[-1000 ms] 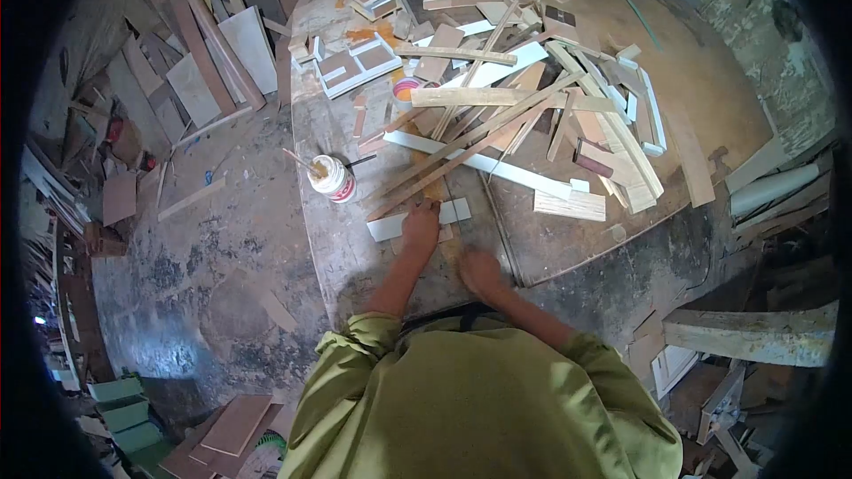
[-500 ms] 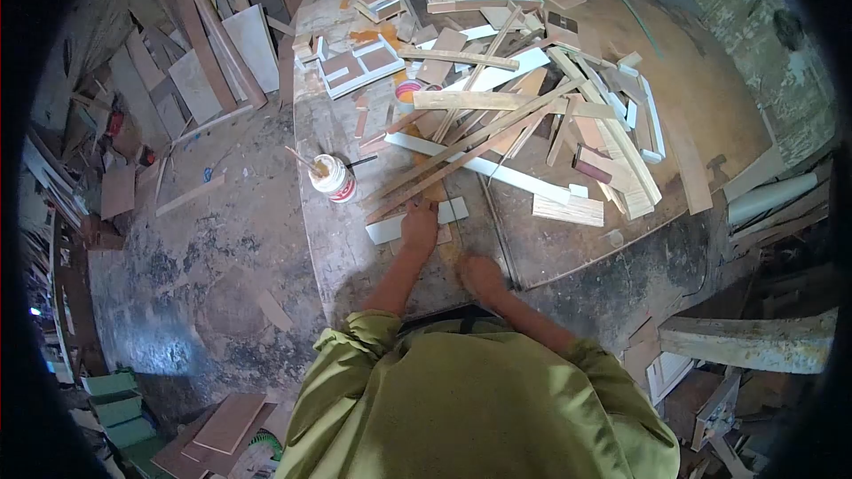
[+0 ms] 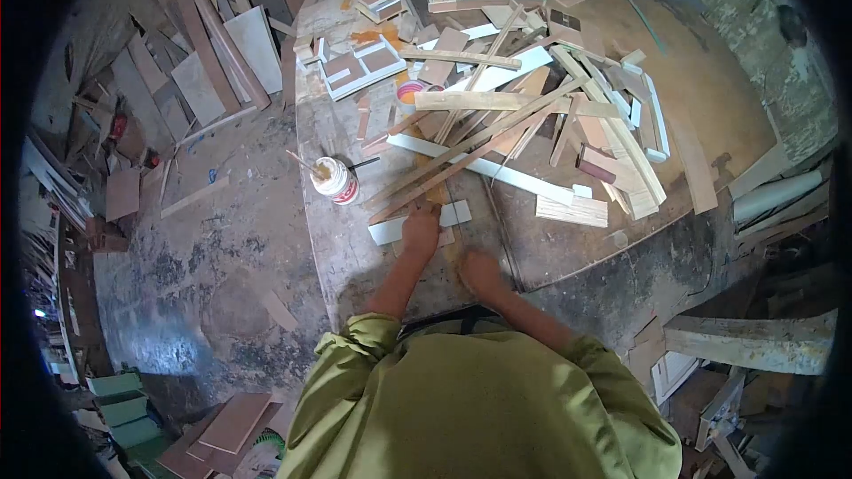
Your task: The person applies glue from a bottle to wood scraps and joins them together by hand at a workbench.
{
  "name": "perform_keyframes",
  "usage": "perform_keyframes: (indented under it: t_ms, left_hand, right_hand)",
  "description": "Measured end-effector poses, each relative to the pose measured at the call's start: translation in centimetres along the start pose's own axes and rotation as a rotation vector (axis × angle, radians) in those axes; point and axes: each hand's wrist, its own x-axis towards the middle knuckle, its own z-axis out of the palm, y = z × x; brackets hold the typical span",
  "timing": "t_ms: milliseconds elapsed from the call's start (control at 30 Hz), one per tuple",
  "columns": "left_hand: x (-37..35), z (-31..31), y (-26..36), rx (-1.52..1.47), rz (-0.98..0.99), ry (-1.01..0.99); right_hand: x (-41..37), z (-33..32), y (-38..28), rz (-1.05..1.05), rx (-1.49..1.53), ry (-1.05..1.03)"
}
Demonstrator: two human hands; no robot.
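My left hand [image 3: 421,228] lies on a short white strip [image 3: 387,231] that rests flat near the front edge of the workbench [image 3: 355,257], and the fingers press down on its middle. My right hand [image 3: 480,272] rests palm down on the bare bench top a little to the right and nearer to me, holding nothing. Just beyond the left hand, long thin wood slats [image 3: 470,146] start to fan out across the bench.
A glue jar [image 3: 337,181] with a stick in it stands left of the strip. A large heap of offcuts and white boards [image 3: 532,80] covers the far bench. The floor at left is strewn with planks [image 3: 204,53]. Timber is stacked at right [image 3: 754,337].
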Motion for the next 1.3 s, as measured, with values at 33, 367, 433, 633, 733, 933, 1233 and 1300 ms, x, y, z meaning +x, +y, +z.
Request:
perform_keyframes:
  t_ms: [33, 367, 433, 633, 733, 933, 1233, 1300]
  left_hand:
    - [0.1, -0.1, -0.1, -0.012, -0.005, -0.003]
    - [0.2, -0.5, 0.2, -0.034, -0.026, -0.062]
    - [0.2, -0.5, 0.1, -0.037, -0.014, -0.036]
    - [0.5, 1.1, -0.3, -0.021, -0.005, -0.001]
    - [0.6, 0.9, -0.3, -0.029, -0.017, -0.026]
    - [0.0, 0.0, 0.2, -0.046, -0.011, 0.026]
    - [0.1, 0.1, 0.1, -0.017, -0.004, 0.005]
    - [0.2, -0.5, 0.4, -0.032, -0.038, -0.073]
  right_hand:
    - [-1.2, -0.4, -0.2, 0.017, 0.019, -0.009]
    - [4.3, 0.8, 0.4, -0.126, -0.05, 0.155]
    - [2.2, -0.3, 0.2, -0.049, -0.017, -0.016]
    - [-0.2, -0.9, 0.2, -0.02, 0.04, -0.003]
    - [4.4, 1.4, 1.3, -0.02, -0.008, -0.034]
    - [2.7, -1.6, 0.0, 0.054, -0.001, -0.138]
    - [4.5, -1.3, 0.1, 0.047, -0.01, -0.135]
    - [5.2, -0.9, 0.4, 0.035, 0.004, -0.083]
